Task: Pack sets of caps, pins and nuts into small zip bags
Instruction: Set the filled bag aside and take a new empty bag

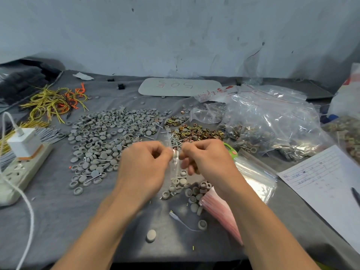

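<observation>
The grey-covered table [58,221] is spread with a wide heap of grey caps [109,133], a smaller heap of brassy nuts [198,133] and a scatter of thin pins [175,141] between them. A stack of empty bags [220,207] with pink strips is laid near the right forearm. The small zip bag [174,162] is held above the table, between the two hands and in front of the heaps. It is judged to be thin clear film: very light, limp and slippery, so it is best taken at the zip strip along the mouth, its stiffest part. The left hand [142,168] and the right hand [208,162] are both curled, and the bag's upper edge is pinched from either side between thumb and forefinger. Whether parts are already inside cannot be told.
</observation>
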